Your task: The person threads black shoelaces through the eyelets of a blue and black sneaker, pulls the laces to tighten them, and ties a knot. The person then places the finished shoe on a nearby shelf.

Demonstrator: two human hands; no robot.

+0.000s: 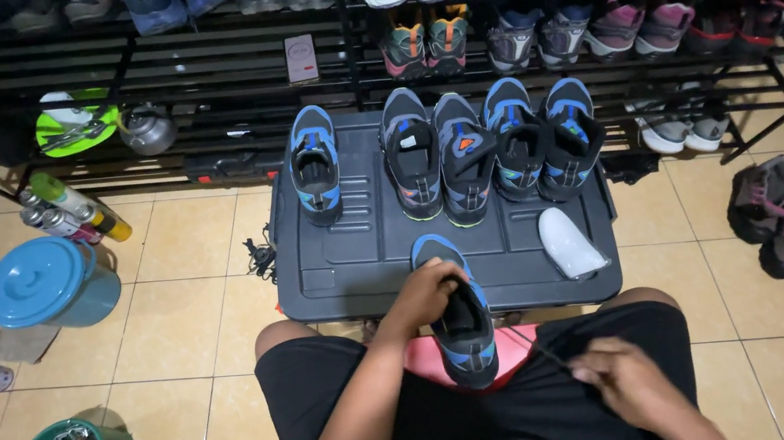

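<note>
Bare lid of the black tub (356, 255) lies open left of the held shoe (462, 327); the shoe row (464, 150) blocks its far edge, a white insert (569, 242) its right.

A single head-worn camera looks steeply down and forward from close above the lap, taking in the black surface (356, 255) at centre and the shoe rack (220, 66) across the top of the frame.

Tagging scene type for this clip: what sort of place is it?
Likely a home shoe-cleaning or repair corner: metal racks full of sneakers, spray cans and a lidded bucket on the tiled floor, shoes lined up on a black tray.
</note>
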